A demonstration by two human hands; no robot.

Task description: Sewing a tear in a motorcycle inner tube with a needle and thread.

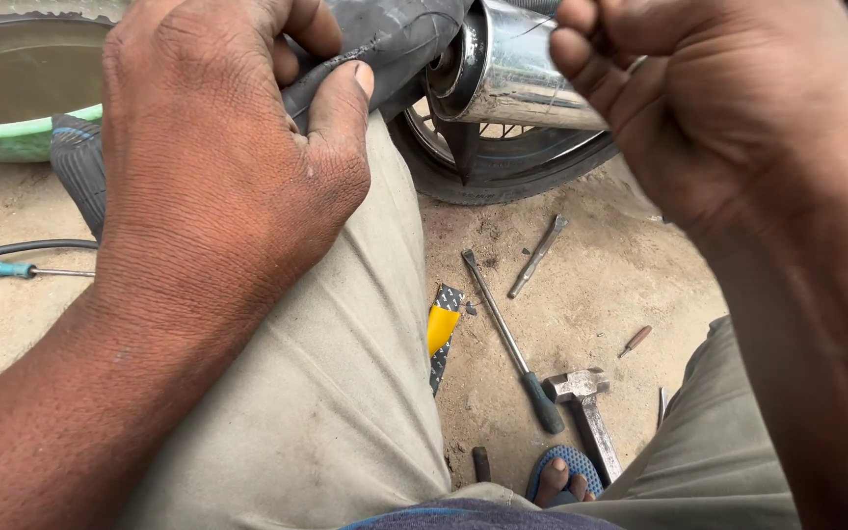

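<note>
Black inner tube (385, 44) in two hands, left (218, 167), right (699, 108)

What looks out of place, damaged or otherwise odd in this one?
Tools lie scattered on the bare dirt between the person's legs: a long screwdriver, a hammer and a metal lever. The left hand pinches a black inner tube out of the tyre. No tear or spill is visible.

tools (532, 339) on ground between knees, wheel (503, 162) behind, basin (12, 137) far left
</note>
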